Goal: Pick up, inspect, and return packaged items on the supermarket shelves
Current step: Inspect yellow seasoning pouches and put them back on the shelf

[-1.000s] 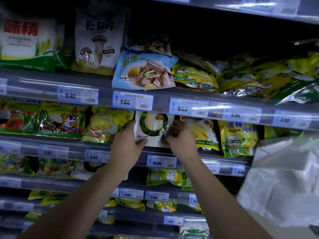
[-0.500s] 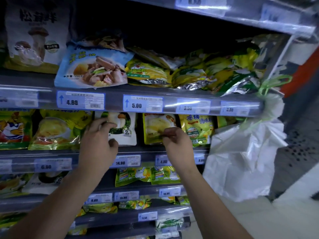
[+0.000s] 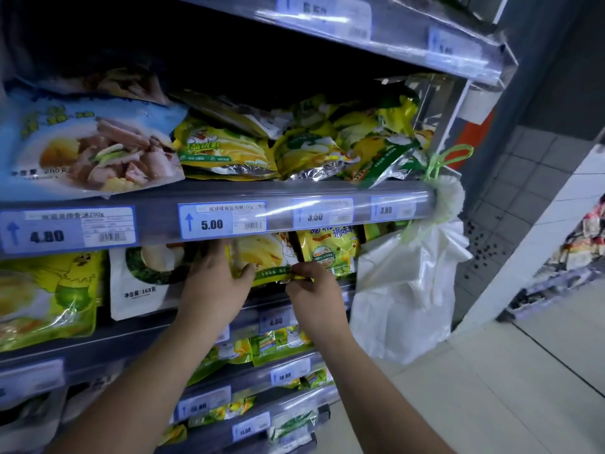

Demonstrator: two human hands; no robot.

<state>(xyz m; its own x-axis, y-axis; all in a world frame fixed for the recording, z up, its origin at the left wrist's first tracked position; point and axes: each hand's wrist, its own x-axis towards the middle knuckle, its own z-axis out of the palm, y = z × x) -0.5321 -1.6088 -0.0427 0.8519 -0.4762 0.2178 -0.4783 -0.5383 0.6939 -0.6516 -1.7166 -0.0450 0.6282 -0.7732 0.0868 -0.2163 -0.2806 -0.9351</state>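
Observation:
A yellow-green seasoning pouch [image 3: 262, 257] stands on the second shelf, just under the 5.00 price tag [image 3: 222, 221]. My left hand [image 3: 212, 286] grips its left edge, thumb across the front. My right hand [image 3: 314, 290] pinches the pouch's lower right corner. A white mushroom pouch [image 3: 144, 283] stands to the left of my left hand, untouched. Another yellow pouch [image 3: 330, 253] stands right of the held one.
The shelf rail [image 3: 327, 194] above carries a blue soup packet [image 3: 88, 149] and piled yellow packets [image 3: 311, 149]. A roll of white plastic bags [image 3: 406, 290] hangs at the shelf's right end. Lower shelves hold more green-yellow pouches [image 3: 278, 342]. Tiled floor [image 3: 491, 388] lies to the right.
Both hands left the white mushroom pouch and shifted right to the yellow-green pouch, which they now hold. The view swung right and closer.

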